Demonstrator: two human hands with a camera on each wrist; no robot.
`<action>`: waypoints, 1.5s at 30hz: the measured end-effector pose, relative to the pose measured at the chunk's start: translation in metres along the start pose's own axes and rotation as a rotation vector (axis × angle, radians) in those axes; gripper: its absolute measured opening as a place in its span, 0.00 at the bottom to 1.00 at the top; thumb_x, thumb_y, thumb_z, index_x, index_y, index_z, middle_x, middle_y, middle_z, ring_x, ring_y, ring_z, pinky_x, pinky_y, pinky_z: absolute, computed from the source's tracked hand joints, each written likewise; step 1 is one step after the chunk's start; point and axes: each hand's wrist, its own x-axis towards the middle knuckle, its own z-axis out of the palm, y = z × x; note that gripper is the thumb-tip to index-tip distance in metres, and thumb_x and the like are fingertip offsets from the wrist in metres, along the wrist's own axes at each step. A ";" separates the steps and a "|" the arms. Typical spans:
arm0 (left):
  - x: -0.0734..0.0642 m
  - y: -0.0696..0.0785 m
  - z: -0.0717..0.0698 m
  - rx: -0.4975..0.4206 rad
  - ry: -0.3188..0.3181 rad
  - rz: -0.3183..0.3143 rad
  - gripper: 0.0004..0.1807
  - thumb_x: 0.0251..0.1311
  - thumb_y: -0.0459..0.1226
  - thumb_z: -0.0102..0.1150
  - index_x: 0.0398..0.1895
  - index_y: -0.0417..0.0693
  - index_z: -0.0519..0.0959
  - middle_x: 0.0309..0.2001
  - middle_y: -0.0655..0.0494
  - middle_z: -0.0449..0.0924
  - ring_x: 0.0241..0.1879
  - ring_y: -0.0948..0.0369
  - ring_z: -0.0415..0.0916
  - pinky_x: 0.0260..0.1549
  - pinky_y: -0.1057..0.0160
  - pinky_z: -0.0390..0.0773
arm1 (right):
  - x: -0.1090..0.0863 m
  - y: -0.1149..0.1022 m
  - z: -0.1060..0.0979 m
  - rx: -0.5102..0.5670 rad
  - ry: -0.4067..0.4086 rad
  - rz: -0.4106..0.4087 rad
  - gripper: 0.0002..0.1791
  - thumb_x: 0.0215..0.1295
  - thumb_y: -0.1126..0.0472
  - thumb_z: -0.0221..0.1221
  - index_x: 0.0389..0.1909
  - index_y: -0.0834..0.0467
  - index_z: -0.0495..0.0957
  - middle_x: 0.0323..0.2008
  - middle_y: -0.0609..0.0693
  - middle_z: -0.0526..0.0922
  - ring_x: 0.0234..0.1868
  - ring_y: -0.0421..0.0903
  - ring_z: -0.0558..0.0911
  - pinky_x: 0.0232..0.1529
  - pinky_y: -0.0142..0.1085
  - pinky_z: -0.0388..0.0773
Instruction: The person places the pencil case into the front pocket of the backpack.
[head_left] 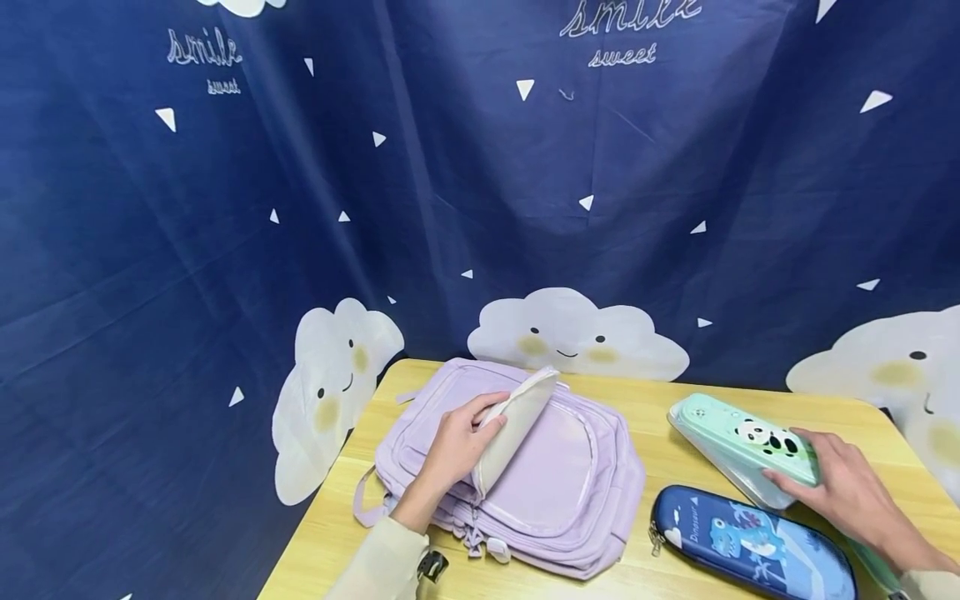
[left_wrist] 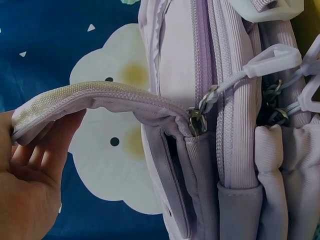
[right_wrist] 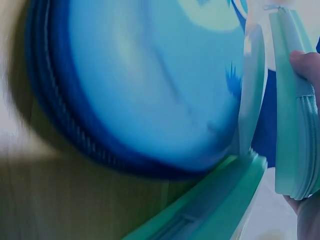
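A lilac backpack [head_left: 566, 475] lies on its back on the table. My left hand [head_left: 459, 440] grips the edge of its front pocket flap [head_left: 517, 433] and holds it raised; in the left wrist view the fingers are under the flap [left_wrist: 100, 93], near a zipper pull [left_wrist: 197, 120]. On the right, my right hand [head_left: 855, 492] holds a mint green pencil case [head_left: 738, 429] with a panda on it, thumb on one side and fingers on the other. The right wrist view shows this green case [right_wrist: 287, 125] tilted on edge. Below it lies a blue dinosaur pencil case [head_left: 750, 537].
A pale, translucent case or wrapper [head_left: 731, 467] lies under the panda case. Another green case [right_wrist: 200, 205] lies beside the dinosaur case, mostly hidden by the right arm in the head view. A blue cloud-print curtain [head_left: 450, 167] hangs behind the wooden table [head_left: 641, 400].
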 end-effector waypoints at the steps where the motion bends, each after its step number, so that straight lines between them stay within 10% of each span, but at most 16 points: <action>1: 0.000 0.000 0.000 -0.002 -0.003 0.001 0.20 0.75 0.40 0.68 0.67 0.59 0.86 0.60 0.52 0.90 0.49 0.61 0.86 0.47 0.64 0.84 | -0.001 -0.002 0.000 0.004 0.001 -0.004 0.52 0.59 0.42 0.78 0.67 0.78 0.69 0.57 0.84 0.74 0.53 0.78 0.73 0.48 0.70 0.69; 8: 0.001 0.000 0.002 -0.006 -0.011 -0.002 0.20 0.75 0.40 0.68 0.67 0.60 0.86 0.60 0.52 0.90 0.49 0.61 0.86 0.48 0.64 0.84 | -0.004 -0.022 0.003 0.029 0.007 -0.034 0.49 0.57 0.42 0.80 0.65 0.74 0.72 0.56 0.79 0.78 0.51 0.74 0.76 0.44 0.60 0.69; 26: 0.004 0.000 0.003 0.014 -0.007 -0.012 0.21 0.74 0.40 0.69 0.68 0.61 0.86 0.60 0.54 0.90 0.50 0.62 0.86 0.50 0.62 0.84 | -0.005 -0.082 0.016 0.080 0.015 -0.116 0.49 0.57 0.41 0.80 0.68 0.70 0.74 0.58 0.76 0.79 0.56 0.73 0.77 0.62 0.73 0.65; 45: 0.003 0.000 0.002 -0.028 -0.010 -0.022 0.20 0.74 0.38 0.69 0.67 0.59 0.86 0.60 0.54 0.90 0.51 0.60 0.87 0.48 0.64 0.84 | -0.014 -0.136 0.036 0.097 0.047 -0.230 0.46 0.52 0.41 0.83 0.66 0.62 0.79 0.56 0.59 0.85 0.52 0.57 0.82 0.48 0.55 0.75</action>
